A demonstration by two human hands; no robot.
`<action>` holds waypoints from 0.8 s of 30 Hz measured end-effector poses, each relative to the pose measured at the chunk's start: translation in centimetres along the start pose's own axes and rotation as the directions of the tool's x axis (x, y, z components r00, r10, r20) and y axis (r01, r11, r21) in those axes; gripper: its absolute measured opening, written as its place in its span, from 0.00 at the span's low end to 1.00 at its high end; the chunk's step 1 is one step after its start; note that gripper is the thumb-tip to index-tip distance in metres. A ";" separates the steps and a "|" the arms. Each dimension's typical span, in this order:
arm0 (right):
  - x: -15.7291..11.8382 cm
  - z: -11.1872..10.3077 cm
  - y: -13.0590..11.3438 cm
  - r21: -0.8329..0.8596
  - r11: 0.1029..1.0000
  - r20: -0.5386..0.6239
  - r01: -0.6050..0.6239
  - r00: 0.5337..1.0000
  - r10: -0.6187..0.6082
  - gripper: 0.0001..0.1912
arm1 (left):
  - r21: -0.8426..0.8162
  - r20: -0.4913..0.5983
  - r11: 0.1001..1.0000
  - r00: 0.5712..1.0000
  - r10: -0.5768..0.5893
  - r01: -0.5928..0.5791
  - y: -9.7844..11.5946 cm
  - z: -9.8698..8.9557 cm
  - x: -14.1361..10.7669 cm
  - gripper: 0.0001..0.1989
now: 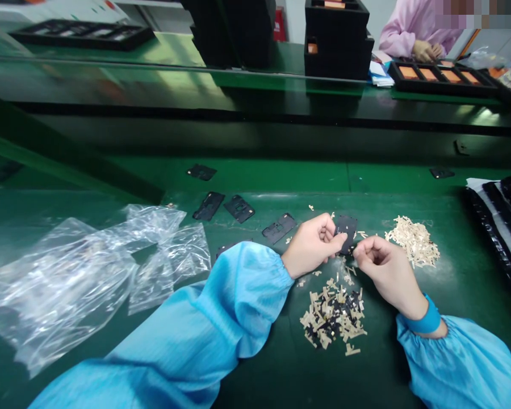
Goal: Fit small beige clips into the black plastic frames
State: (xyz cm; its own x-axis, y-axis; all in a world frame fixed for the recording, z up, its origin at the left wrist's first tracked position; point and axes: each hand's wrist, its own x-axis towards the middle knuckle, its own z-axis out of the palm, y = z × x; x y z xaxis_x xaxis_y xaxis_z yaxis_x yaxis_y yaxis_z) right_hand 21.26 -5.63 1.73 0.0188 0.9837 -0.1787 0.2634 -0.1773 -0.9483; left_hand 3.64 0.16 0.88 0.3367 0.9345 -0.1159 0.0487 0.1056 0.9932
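Note:
Between thumb and fingers, my left hand point(317, 244) grips a thin black plastic plate point(347, 230) above the green table. Close to the plate's lower right edge is my right hand point(383, 267), its thumb and forefinger pinched; whatever is in that pinch is too small to name. Below the hands lies a loose pile of small beige and black pieces point(334, 315). To the right of my right hand sits a heap of small beige pieces point(413, 241). Another black plate point(279, 228) rests just left of my left hand, with several similar ones farther back.
Clear plastic bags point(76, 284) spread over the left side. Black trays in a wrapped stack point(500, 233) stand at the right edge. A raised green shelf point(289, 62) across the back bears black bins point(338, 51); behind it a person in a pink sleeve point(402, 28) handles a tray point(440, 79).

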 end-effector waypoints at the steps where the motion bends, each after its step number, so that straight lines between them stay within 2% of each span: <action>1: 0.0 0.0 0.0 -0.002 1.000 0.004 -0.003 1.000 0.003 0.08 | 0.000 -0.001 1.000 1.000 0.003 -0.003 0.0 0.0 0.0 0.16; 13: -0.1 0.0 -0.5 0.001 1.000 0.023 -0.023 0.999 0.023 0.10 | -0.004 0.012 1.000 1.000 0.018 -0.018 -0.3 0.0 0.0 0.17; 24: 0.0 0.0 -0.5 -0.012 1.000 -0.009 -0.025 1.000 0.025 0.12 | -0.041 0.010 0.999 0.999 0.030 -0.030 -0.1 0.2 0.1 0.17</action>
State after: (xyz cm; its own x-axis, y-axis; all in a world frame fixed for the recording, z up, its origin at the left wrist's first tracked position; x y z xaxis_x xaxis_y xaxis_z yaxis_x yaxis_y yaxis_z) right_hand 21.17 -5.56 2.24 0.0344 0.9792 -0.2000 0.2747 -0.2017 -0.9401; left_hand 3.83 0.17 0.72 0.3473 0.9338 -0.0859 -0.0001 0.0916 0.9958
